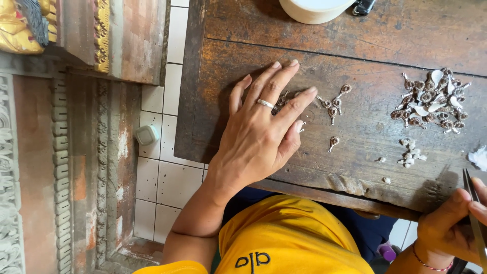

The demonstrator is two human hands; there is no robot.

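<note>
Head view: left hand [258, 134] flat, open over few small pendants [335, 109], right hand [451, 223] pinching tweezers [474, 213], big pendant pile [431, 101] sorted on table [365, 147], few left.

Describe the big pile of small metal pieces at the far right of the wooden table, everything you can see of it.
The pile of metal pieces is a loose heap of small teardrop-shaped charms with thin stems, silvery with dark brownish centres, a few showing plain pale faces. They lie jumbled and overlapping, pointing every way, on the worn dark wooden table. Neither hand touches the heap. A smaller cluster of whitish bits lies apart just below it.
</note>
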